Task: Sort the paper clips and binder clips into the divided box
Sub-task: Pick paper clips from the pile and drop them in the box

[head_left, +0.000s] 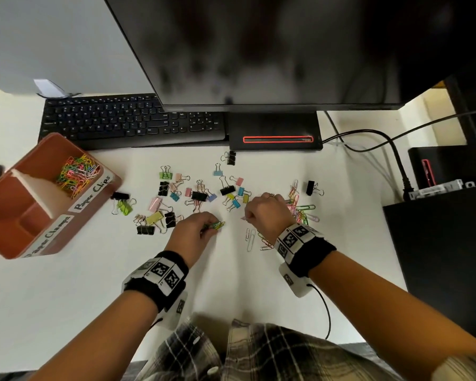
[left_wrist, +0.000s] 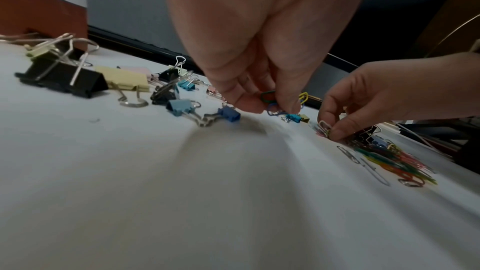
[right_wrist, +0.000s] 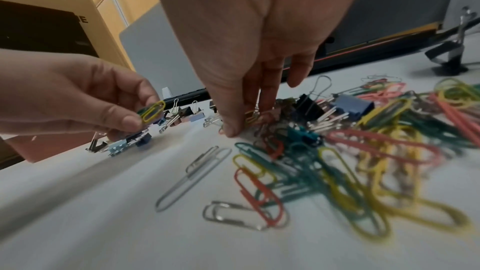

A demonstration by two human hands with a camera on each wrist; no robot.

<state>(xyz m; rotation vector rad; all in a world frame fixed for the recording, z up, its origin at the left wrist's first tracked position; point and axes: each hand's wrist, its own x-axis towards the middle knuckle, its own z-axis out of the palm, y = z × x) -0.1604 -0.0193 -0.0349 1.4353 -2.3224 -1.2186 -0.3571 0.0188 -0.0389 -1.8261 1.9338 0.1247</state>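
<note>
My left hand pinches a small bunch of coloured paper clips, seen yellow and green in the right wrist view and green, blue and yellow in the left wrist view. My right hand pinches a few paper clips at the left edge of a loose pile of paper clips on the white desk. Binder clips of several colours lie scattered between the hands and the keyboard. The orange divided box stands at the left, with paper clips in its "Paper Clips" compartment.
A black keyboard and a monitor base run along the back. Cables and black equipment sit at the right. Silver paper clips lie near my right wrist.
</note>
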